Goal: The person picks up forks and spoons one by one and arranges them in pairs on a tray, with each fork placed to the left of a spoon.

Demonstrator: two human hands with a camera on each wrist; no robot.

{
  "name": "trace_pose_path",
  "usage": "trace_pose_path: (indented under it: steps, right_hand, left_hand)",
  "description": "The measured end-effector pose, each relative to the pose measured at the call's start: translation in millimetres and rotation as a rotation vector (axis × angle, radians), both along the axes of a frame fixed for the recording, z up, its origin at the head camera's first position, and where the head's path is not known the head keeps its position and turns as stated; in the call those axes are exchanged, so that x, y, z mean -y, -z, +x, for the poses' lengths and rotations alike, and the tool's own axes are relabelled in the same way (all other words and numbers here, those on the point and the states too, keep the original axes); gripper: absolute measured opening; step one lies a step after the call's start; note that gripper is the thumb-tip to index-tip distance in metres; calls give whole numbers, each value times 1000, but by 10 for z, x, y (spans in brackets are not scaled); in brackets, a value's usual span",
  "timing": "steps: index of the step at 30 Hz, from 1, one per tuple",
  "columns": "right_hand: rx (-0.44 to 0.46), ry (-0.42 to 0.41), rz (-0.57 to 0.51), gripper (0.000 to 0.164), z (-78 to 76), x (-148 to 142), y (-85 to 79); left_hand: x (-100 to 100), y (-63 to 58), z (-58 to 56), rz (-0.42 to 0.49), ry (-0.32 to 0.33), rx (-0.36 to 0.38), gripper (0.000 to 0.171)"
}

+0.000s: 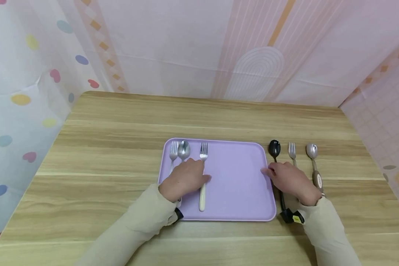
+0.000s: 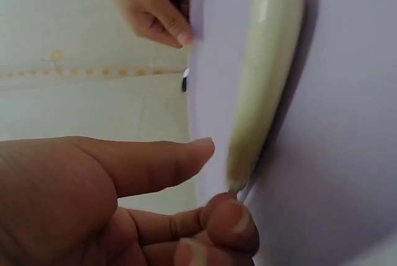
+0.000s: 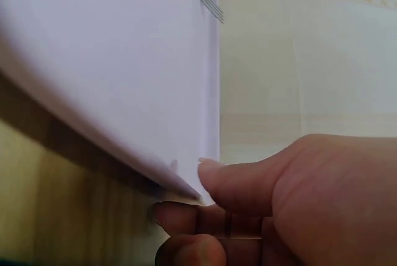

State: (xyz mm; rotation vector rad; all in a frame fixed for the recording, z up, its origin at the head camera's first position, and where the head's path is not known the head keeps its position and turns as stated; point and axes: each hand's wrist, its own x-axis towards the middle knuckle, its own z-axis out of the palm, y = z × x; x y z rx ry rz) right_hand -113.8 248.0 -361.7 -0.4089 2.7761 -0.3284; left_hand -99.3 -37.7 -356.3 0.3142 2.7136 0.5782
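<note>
A lilac tray lies on the wooden table. On it, toward the left, is a fork with a cream handle. My left hand is over this fork; in the left wrist view its fingertips are at the fork's neck and the thumb stands apart from the handle. Left of that fork lie another fork and a metal spoon, their lower parts hidden by the left hand. My right hand pinches the tray's right rim, thumb above and fingers outside it.
Right of the tray lie a black spoon, a fork and a brown-handled spoon, partly covered by the right hand and wrist. Patterned curtains hang behind and beside the table.
</note>
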Motion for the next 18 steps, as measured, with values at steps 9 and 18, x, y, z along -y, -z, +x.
trace_pose_path:
  steps: [9,18]
  right_hand:
    - [-45,21,1,32,9,-166,-97]
    - [-67,60,62,29,-24,-269,-113]
  left_hand:
    - [496,-133,-87,134,151,-156,28]
    - [1139,-114,-286,195,42,-113,27]
